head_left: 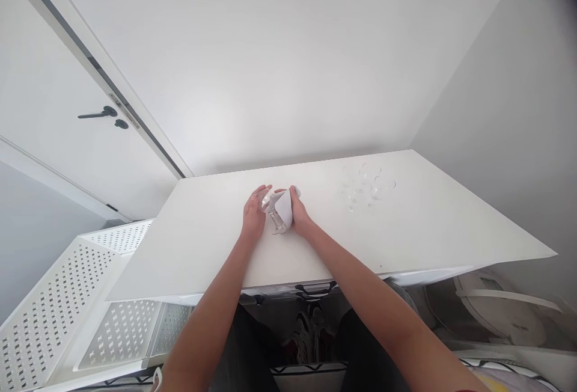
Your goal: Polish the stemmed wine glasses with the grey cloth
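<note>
On the white table [189,248], both my hands meet at the middle. My left hand [253,211] is wrapped round a clear stemmed glass [271,208] that lies tilted, its foot toward me. My right hand [298,211] presses a folded white cloth or tissue [285,207] against the glass. Both hands are closed around these things. Several more clear glasses [367,186] stand upside down at the back right of the table, apart from my hands.
A white perforated rack [67,296] stands to the left below the table. A door with a dark handle [99,113] is at the far left. Walls close in behind and on the right. A round white appliance [500,308] sits on the floor at right.
</note>
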